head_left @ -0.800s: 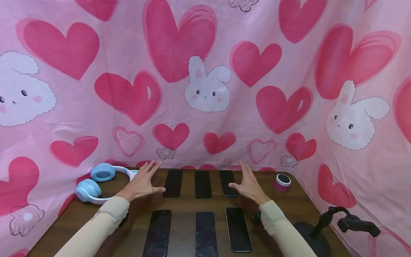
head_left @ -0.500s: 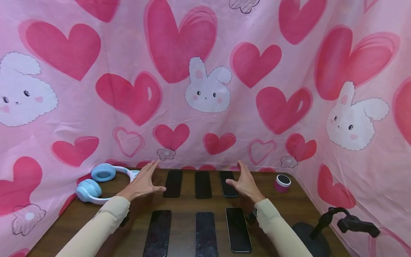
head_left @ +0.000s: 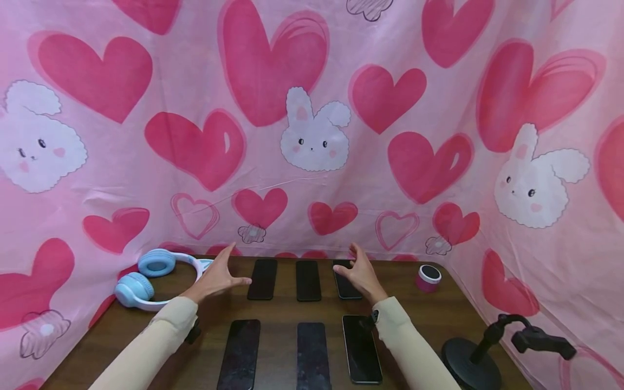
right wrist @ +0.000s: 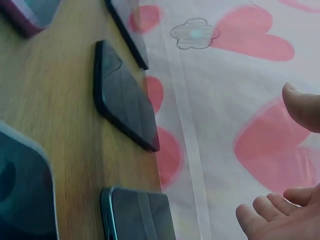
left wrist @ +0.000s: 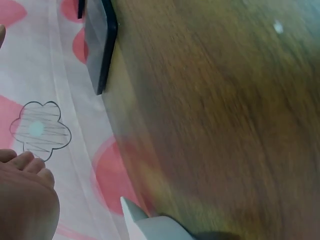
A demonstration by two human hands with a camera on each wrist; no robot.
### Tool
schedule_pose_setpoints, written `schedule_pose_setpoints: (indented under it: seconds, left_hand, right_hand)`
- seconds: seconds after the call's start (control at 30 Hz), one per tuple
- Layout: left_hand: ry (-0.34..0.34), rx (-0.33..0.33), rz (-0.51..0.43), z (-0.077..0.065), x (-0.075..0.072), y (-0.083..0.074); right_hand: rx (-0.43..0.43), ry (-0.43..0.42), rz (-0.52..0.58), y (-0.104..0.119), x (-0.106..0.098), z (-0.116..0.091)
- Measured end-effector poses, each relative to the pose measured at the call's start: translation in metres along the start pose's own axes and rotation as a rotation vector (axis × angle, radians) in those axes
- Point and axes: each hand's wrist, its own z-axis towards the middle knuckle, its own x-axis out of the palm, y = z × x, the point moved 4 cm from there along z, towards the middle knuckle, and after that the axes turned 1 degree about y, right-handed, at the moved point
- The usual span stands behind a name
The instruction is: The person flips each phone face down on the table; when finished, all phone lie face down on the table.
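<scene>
Six dark smartphones lie on the brown table in two rows. My left hand (head_left: pixel 216 279) hovers beside the back-left smartphone (head_left: pixel 263 280), its thumb pointing at that phone's left edge and its fingers raised. Over the back-right smartphone (head_left: pixel 348 291), my right hand (head_left: pixel 364 277) is held with thumb and fingers spread apart, holding nothing. Between them lies the back-middle smartphone (head_left: pixel 308 280). Nearer to me are the front-left (head_left: pixel 239 352), front-middle smartphone (head_left: pixel 313 352) and front-right smartphone (head_left: pixel 362 355). In the right wrist view, the fingers (right wrist: pixel 272 210) are slightly bent with a gap to the thumb.
Light-blue and white headphones (head_left: pixel 134 287) lie at the back left, behind my left wrist. A small pink and white round device (head_left: pixel 429 278) stands at the back right. A black stand (head_left: pixel 470 363) with a bent arm is at the front right. A heart-patterned cloth (head_left: pixel 312 184) hangs behind the table.
My right hand has moved left and slightly inward over the back-right smartphone. The left hand has turned a little, its fingers closer together in view. The smartphones have stayed put.
</scene>
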Motion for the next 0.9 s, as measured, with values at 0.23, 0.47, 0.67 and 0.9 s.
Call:
schedule_pose_setpoints:
  seconds: [0.23,0.47,0.67,0.9]
  left_hand:
    - [0.030,-0.037,-0.040,0.002,0.001,0.000]
    - [0.072,-0.069,-0.122,0.003,0.004,0.002]
    - [0.106,-0.061,-0.240,0.005,0.008,0.005]
    - [0.169,-0.075,-0.367,0.006,0.016,0.007]
  right_hand:
    - [0.018,0.021,0.124,0.001,0.016,0.012]
    - [0.029,0.060,0.222,0.008,0.035,0.020]
    - [0.005,0.124,0.245,0.016,0.055,0.024]
    - [0.005,0.264,0.263,0.018,0.078,0.021]
